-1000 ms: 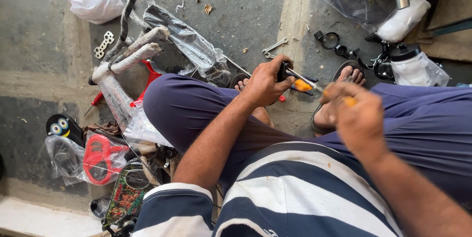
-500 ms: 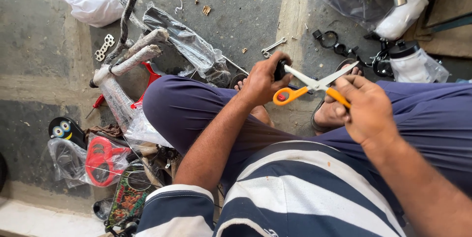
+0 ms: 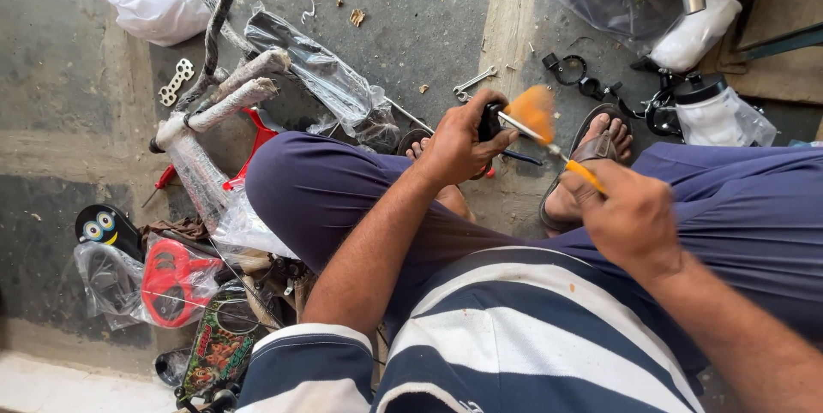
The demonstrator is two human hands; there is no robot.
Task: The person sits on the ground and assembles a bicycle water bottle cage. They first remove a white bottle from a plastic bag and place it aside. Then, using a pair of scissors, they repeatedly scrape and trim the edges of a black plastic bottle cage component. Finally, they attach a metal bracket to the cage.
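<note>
Scissors span both hands above bare concrete.

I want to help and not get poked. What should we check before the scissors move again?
1. Left hand grips the small black part firmly: ok.
2. Right hand holds the orange-handled scissors securely: ok.
3. Scissors steady enough to aim: not ok, they are blurred with motion.
4. Blade tips clear of the left hand's fingers: cannot tell, too blurred.
5. Sandalled foot safely away from the blades: cannot tell, it lies right behind them in the picture.
6. Spanner on the floor within reach: ok.
</note>
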